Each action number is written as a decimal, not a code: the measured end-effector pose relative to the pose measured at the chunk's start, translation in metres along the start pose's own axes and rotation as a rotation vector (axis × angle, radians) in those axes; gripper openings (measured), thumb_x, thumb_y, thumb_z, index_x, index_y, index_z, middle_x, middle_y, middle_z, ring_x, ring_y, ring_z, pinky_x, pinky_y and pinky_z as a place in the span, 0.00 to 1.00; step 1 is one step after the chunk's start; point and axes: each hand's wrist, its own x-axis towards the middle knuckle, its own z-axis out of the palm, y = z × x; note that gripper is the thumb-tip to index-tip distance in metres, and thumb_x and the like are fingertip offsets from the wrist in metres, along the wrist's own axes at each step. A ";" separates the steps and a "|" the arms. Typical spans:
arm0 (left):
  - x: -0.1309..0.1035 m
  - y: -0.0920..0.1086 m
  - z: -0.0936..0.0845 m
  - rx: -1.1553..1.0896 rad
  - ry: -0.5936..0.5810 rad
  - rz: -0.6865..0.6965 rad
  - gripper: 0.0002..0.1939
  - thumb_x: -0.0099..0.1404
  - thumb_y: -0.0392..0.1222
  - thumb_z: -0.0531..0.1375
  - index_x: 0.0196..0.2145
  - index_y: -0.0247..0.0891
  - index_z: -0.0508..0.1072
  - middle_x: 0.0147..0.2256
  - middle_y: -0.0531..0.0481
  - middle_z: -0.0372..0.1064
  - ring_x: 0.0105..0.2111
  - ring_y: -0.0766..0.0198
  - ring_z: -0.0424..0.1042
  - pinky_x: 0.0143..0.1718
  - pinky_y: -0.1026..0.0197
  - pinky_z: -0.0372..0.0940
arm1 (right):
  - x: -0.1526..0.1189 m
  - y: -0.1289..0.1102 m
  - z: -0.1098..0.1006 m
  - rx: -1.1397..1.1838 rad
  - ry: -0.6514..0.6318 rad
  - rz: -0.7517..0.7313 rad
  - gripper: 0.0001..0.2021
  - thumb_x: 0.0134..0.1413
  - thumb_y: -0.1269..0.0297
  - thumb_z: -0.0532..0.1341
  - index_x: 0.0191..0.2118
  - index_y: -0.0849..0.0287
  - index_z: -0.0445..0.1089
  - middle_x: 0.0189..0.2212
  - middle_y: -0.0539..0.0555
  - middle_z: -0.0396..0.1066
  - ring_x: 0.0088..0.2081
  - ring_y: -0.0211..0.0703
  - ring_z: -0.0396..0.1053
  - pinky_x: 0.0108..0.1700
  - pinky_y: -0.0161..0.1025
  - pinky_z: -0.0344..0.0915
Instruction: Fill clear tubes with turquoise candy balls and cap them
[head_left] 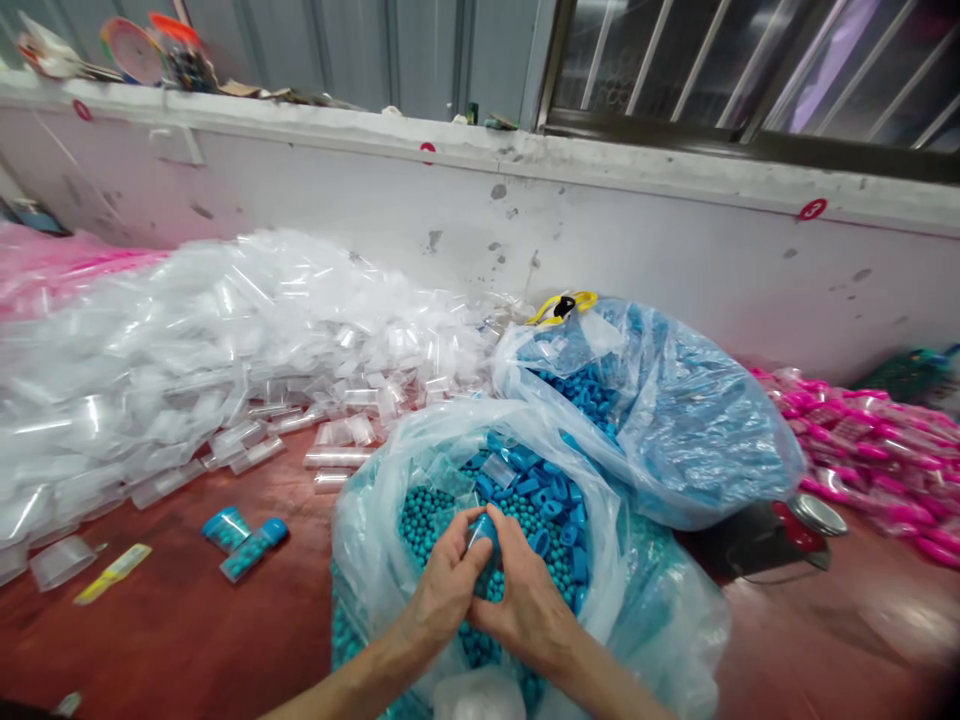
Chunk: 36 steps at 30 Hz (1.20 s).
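Over a clear plastic bag [360, 500] of teal beads [424, 515] and blue caps [551, 490], my left hand [446, 575] and my right hand [525, 580] come together. Both are closed around one small clear tube with a blue cap [484, 535], its lower part mostly hidden by my fingers. The cap end points up and away from me. Two capped tubes [251, 550] with teal beads inside lie on the red table to the left.
Clear empty tubes [247, 330] form a large heap at the left and back. Behind the bead bag sits another bag [690, 420] of blue caps. Pink items [862, 450] are piled at the right, near a dark scale-like box [765, 540]. A yellow cutter [112, 573] lies front left.
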 end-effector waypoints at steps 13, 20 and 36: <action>-0.002 -0.005 0.013 0.118 -0.009 -0.062 0.06 0.55 0.41 0.54 0.32 0.38 0.63 0.21 0.58 0.58 0.22 0.70 0.59 0.25 0.68 0.56 | -0.021 0.019 0.032 -0.002 0.221 -0.029 0.35 0.38 0.62 0.62 0.54 0.61 0.50 0.48 0.64 0.59 0.49 0.58 0.60 0.48 0.50 0.59; -0.009 0.023 -0.039 0.546 -0.116 0.085 0.12 0.58 0.41 0.51 0.41 0.41 0.65 0.29 0.54 0.65 0.29 0.65 0.63 0.32 0.65 0.58 | -0.011 0.007 -0.002 0.147 -0.162 0.056 0.45 0.38 0.66 0.63 0.61 0.57 0.38 0.59 0.61 0.45 0.49 0.48 0.61 0.47 0.42 0.61; 0.017 0.007 -0.042 1.681 -0.053 0.152 0.16 0.62 0.36 0.46 0.47 0.39 0.63 0.43 0.42 0.66 0.39 0.54 0.67 0.36 0.56 0.61 | 0.046 0.014 -0.023 -0.459 -0.094 0.026 0.12 0.56 0.68 0.50 0.43 0.56 0.67 0.39 0.53 0.71 0.43 0.41 0.67 0.43 0.33 0.59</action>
